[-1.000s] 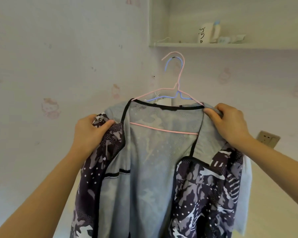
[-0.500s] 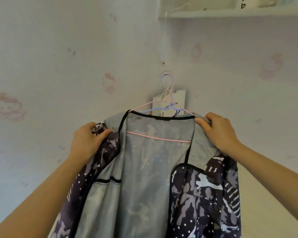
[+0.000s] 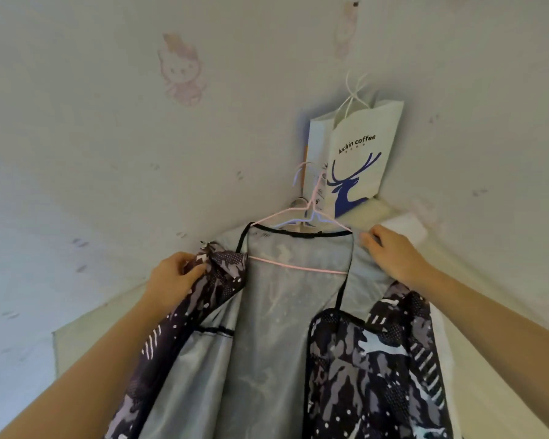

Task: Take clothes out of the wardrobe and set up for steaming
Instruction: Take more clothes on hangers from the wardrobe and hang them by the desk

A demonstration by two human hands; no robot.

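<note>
A camouflage-print jacket (image 3: 298,343), grey lining facing the camera, is held up in front of a wall corner. It is draped on a pink wire hanger (image 3: 298,267), whose lower bar is seen across the lining below the black-trimmed collar. A second, blue hanger (image 3: 293,221) is seen just behind the pink one at the neck; whether either hook is caught on anything cannot be told.

The jacket's left shoulder edge is gripped by the left hand (image 3: 171,280), fingers and thumb curled around the bunched patterned fabric. The right shoulder area is held by the right hand (image 3: 393,255), fingers bent over the grey fabric near the hanger's end; a grasp is read there, though the fingertips are partly hidden behind the cloth. Both forearms are extended up from the lower corners of the frame.

Behind the hangers, a white paper bag (image 3: 358,160) with a blue deer logo and "luckin coffee" lettering is hung by its cord handles in the corner. The wall (image 3: 108,137) is covered in pale wallpaper with faded pink cartoon figures. A pale baseboard strip (image 3: 76,337) is seen beside the left forearm.
</note>
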